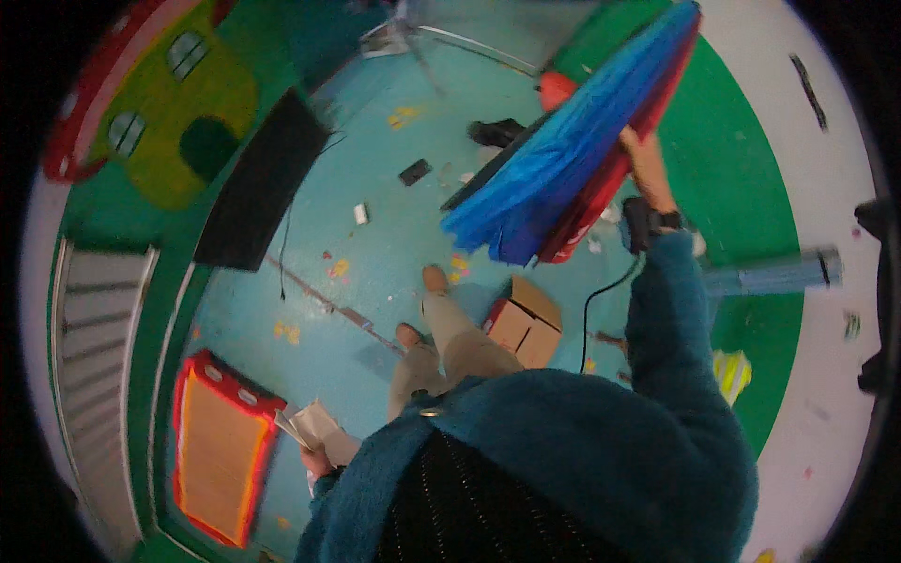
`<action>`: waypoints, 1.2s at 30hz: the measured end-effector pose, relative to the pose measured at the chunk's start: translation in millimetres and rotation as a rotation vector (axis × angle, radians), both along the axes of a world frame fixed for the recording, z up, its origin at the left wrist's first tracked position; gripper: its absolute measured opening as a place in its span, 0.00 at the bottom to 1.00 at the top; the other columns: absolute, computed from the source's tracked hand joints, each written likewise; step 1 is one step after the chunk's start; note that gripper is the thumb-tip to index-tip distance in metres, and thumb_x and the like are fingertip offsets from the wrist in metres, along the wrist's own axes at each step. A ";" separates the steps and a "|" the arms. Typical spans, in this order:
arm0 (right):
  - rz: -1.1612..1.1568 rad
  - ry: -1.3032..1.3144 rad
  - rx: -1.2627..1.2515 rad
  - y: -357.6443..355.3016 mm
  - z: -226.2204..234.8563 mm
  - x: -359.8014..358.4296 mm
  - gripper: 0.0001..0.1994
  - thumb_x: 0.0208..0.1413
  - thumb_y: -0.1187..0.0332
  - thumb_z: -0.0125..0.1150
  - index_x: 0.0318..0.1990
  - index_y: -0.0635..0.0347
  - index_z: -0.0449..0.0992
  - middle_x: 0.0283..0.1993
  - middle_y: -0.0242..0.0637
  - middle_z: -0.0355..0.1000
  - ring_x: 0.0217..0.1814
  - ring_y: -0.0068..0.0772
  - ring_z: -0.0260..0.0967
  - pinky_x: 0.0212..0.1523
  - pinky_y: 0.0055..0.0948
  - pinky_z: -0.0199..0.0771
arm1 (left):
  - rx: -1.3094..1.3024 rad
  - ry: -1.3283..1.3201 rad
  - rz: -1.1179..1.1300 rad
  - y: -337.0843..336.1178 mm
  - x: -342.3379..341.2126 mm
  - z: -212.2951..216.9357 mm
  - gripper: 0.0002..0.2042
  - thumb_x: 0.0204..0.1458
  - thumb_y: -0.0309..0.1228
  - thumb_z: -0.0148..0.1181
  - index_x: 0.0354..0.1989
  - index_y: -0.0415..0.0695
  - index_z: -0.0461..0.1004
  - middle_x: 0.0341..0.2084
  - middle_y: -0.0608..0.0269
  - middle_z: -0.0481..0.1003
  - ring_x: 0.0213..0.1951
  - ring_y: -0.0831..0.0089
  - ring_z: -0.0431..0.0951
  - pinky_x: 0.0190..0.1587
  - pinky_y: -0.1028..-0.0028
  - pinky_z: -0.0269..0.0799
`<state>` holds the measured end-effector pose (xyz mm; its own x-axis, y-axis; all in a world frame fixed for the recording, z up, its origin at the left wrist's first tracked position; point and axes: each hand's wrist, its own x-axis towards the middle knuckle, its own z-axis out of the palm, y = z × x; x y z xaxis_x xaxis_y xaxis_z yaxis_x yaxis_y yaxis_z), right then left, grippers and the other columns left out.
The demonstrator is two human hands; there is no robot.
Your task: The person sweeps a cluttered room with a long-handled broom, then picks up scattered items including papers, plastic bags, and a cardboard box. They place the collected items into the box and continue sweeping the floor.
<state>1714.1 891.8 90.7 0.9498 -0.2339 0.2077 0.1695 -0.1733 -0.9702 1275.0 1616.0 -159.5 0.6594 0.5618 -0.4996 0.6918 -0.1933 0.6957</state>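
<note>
My right hand (649, 174) is raised at the upper right, closed on the red side of a long folded bundle of blue and red sheeting (572, 155). The bundle slants from the upper right down toward the middle, fanned out at its lower end; its exact kind is unclear. A black device with a cable is strapped to my right wrist. Low on the left, my left hand (317, 461) grips some pale folded papers (317, 427), which stick out above the fingers.
An open cardboard box (527, 324) stands by my feet. A black panel (265, 183) leans along the left wall, above a red-framed board (218, 448). A dark phone-like object (414, 172), a small white box (360, 214) and yellow scraps lie on the blue floor.
</note>
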 end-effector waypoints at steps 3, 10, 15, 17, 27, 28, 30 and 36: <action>-0.247 0.482 -0.315 -11.9 -41.9 -64.8 0.21 0.50 0.67 0.56 0.52 0.64 0.68 0.47 0.37 0.71 0.48 0.33 0.67 0.49 0.33 0.68 | -0.332 -0.144 0.035 7.7 18.8 -2.9 0.22 0.41 0.20 0.56 0.49 0.34 0.67 0.40 0.55 0.74 0.38 0.64 0.73 0.41 0.67 0.70; -0.513 0.461 -0.236 -44.0 -89.1 -254.6 0.23 0.47 0.60 0.63 0.47 0.68 0.71 0.42 0.43 0.75 0.42 0.35 0.71 0.45 0.32 0.68 | -0.170 -0.188 -0.320 12.0 60.5 -12.9 0.20 0.44 0.22 0.57 0.49 0.35 0.68 0.40 0.51 0.74 0.37 0.62 0.74 0.38 0.65 0.69; -0.630 0.568 -0.101 -39.0 -94.6 -400.5 0.23 0.45 0.63 0.66 0.47 0.67 0.72 0.40 0.39 0.75 0.39 0.32 0.71 0.42 0.31 0.70 | -0.109 -0.003 -0.800 14.8 126.1 13.1 0.22 0.45 0.24 0.57 0.52 0.35 0.66 0.42 0.49 0.73 0.40 0.61 0.73 0.40 0.63 0.69; -0.743 0.499 0.001 -48.2 -97.0 -450.2 0.22 0.47 0.66 0.64 0.49 0.67 0.71 0.39 0.36 0.75 0.39 0.27 0.70 0.42 0.29 0.70 | -0.064 0.022 -0.813 -4.9 142.0 17.7 0.22 0.46 0.24 0.57 0.52 0.35 0.66 0.42 0.48 0.73 0.40 0.61 0.73 0.40 0.63 0.69; -1.385 0.593 0.235 -76.5 -71.3 -711.1 0.14 0.53 0.62 0.60 0.41 0.63 0.75 0.31 0.29 0.72 0.30 0.20 0.66 0.29 0.25 0.67 | 0.048 0.041 -1.104 -123.2 219.6 71.7 0.21 0.48 0.26 0.57 0.51 0.34 0.66 0.42 0.46 0.73 0.41 0.59 0.73 0.40 0.61 0.68; -1.425 0.582 0.183 -70.4 -59.2 -742.3 0.14 0.53 0.61 0.61 0.41 0.62 0.75 0.31 0.29 0.72 0.28 0.20 0.65 0.28 0.24 0.67 | 0.170 -0.051 -1.218 -139.4 226.6 77.7 0.20 0.47 0.25 0.57 0.51 0.34 0.67 0.41 0.48 0.73 0.40 0.61 0.73 0.40 0.63 0.68; -1.558 0.546 0.052 -49.7 -43.5 -791.6 0.17 0.54 0.57 0.59 0.40 0.64 0.74 0.29 0.32 0.72 0.27 0.24 0.66 0.26 0.27 0.66 | 0.196 -0.118 -1.316 -162.9 235.9 84.7 0.20 0.46 0.25 0.58 0.49 0.34 0.68 0.41 0.51 0.73 0.39 0.64 0.73 0.40 0.66 0.68; -1.807 0.549 -0.197 44.7 -33.9 -892.9 0.18 0.55 0.58 0.59 0.40 0.68 0.74 0.28 0.34 0.72 0.28 0.25 0.66 0.30 0.28 0.67 | -0.061 -0.090 -1.329 -209.3 249.5 82.5 0.19 0.45 0.25 0.58 0.47 0.33 0.69 0.38 0.53 0.74 0.37 0.66 0.74 0.39 0.67 0.69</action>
<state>821.2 936.5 56.7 -0.4100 -0.8990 0.1539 -0.5934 0.1347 -0.7935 1524.5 1406.7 -76.9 0.7170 -0.5509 -0.4270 -0.0449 -0.6478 0.7605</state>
